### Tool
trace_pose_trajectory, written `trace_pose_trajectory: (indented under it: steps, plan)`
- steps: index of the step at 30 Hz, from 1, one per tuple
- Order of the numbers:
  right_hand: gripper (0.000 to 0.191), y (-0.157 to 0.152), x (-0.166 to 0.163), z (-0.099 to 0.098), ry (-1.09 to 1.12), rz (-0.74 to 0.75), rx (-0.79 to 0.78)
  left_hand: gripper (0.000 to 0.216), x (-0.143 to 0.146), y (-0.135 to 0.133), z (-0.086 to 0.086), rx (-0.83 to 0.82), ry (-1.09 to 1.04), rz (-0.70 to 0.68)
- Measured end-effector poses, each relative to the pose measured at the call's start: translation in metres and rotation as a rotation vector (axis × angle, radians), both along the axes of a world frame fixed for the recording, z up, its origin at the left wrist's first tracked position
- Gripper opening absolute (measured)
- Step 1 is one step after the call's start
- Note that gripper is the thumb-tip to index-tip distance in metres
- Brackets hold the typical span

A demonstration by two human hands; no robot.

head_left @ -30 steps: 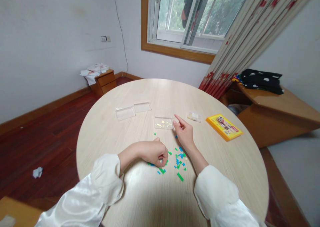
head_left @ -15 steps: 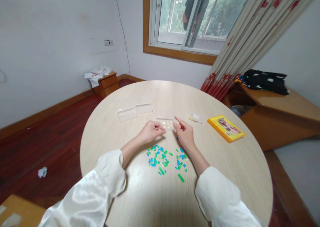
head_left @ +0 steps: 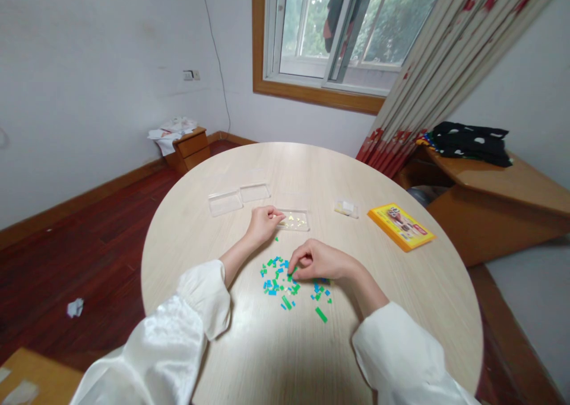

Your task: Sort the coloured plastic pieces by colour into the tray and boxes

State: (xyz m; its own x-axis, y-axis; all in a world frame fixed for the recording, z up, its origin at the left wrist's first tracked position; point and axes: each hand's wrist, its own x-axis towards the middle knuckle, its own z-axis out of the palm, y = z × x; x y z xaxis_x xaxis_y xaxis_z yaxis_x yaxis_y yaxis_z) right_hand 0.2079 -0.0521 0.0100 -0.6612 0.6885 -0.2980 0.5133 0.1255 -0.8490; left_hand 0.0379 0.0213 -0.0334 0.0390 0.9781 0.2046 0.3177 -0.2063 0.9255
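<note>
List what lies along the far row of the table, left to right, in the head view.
clear tray → second clear tray → tray with yellow pieces → small clear box → yellow booklet

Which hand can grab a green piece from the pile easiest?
The right hand, probably: its fingertips touch the pile of green and blue pieces. The left hand is farther off, at the edge of the clear tray with yellow bits.
</note>
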Motion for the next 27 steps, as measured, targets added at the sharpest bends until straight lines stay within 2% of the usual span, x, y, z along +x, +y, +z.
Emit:
trace_pose_trajectory:
  steps: [7,14,19,23,27]
  plan:
    - [0.020,-0.006,-0.013,0.009,-0.163,0.175,0.109,0.020,-0.004,0.003,0.000,0.031,0.002,0.017]
    - [0.020,-0.011,-0.025,0.013,-0.238,0.185,0.190,0.018,-0.005,0.004,-0.002,0.024,0.010,0.033]
    - [0.013,-0.011,-0.028,0.008,-0.242,0.176,0.215,0.019,-0.005,0.003,-0.001,0.025,0.029,0.035]
    - [0.011,-0.012,-0.027,0.007,-0.194,0.155,0.180,0.032,-0.005,0.002,0.002,0.046,0.063,0.036]
    - [0.009,-0.011,-0.021,0.009,-0.085,0.054,0.027,0.047,-0.007,0.001,0.005,0.051,0.078,0.044]
